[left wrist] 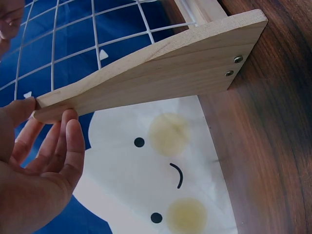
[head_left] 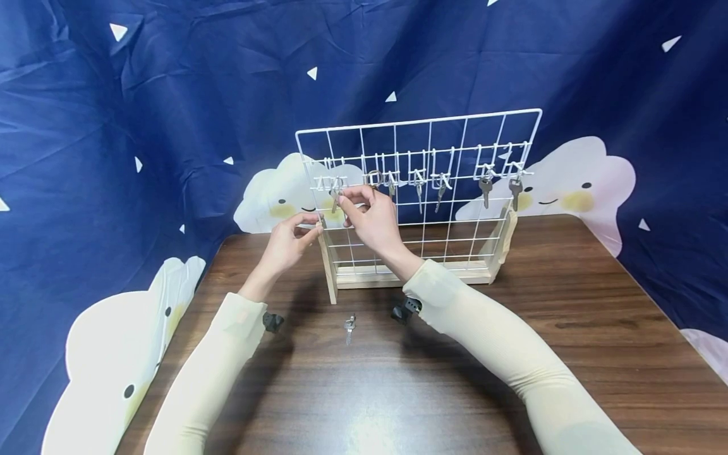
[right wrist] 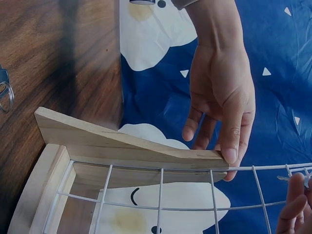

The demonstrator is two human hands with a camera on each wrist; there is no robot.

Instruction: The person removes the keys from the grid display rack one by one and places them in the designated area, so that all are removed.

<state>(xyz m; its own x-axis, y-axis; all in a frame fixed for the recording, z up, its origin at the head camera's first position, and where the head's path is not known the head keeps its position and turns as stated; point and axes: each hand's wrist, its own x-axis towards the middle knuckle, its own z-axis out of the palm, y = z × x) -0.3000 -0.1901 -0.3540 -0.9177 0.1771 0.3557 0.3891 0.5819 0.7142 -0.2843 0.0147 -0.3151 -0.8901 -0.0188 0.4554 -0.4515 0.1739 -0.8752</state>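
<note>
My left hand [head_left: 291, 243] pinches the upper end of the wooden side support [left wrist: 161, 63] of a white wire grid rack [head_left: 418, 121], thumb on one side and fingers on the other. At the rack's left end, my right hand [head_left: 372, 218] pinches a silver key [head_left: 335, 201] by a white hook; the fingers partly cover it, so whether its ring sits on the hook cannot be told. Further right along the same row hang several keys, among them a silver key [head_left: 419, 193] and a darker key [head_left: 485, 189]. Another silver key [head_left: 349, 330] lies on the table before the rack.
The rack stands on a pale wooden base [head_left: 364, 281] on a brown wood-grain table [head_left: 569, 328]. Behind and to the left hangs a blue cloth [head_left: 227, 76] with white clouds and triangles. A small black wrist camera [head_left: 405, 311] sits below my right sleeve.
</note>
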